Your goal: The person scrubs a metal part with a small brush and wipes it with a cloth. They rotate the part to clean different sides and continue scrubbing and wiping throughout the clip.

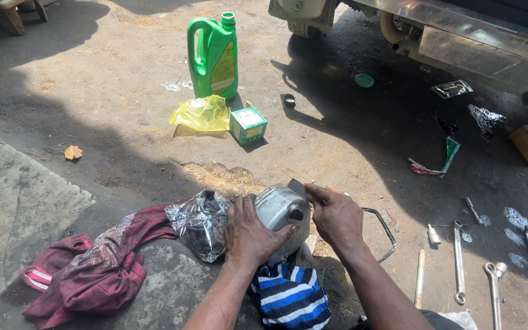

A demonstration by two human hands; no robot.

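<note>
Nearest, a blue striped cloth (291, 296) lies on the ground under the wrists. Just above it the left hand (252, 231) wraps a grey metal part (279, 211), fingers clenched round its left side with the thumb near a dark plug on its face. The right hand (336, 215) meets the part from the right, its fingers pinching a small flat dark piece (296, 186) against the part's top edge; whether that is a scraper or a bit of gasket cannot be told. The part rests low, between both hands, above the striped cloth. The step in hand looks like cleaning or scraping the part's rim; the next move would call for a steady left-hand hold while the right draws the piece along the edge.

Touching the part's left side is a black plastic bag (201, 223), then a maroon rag (93, 263). A bent wire (385, 231) curves to the right, and spanners (458, 263) lie further right. Farther off sit a small green box (248, 124), a yellow bag (201, 116) and a green jug (214, 56), with a vehicle's underside (459, 36) at the top right.
</note>
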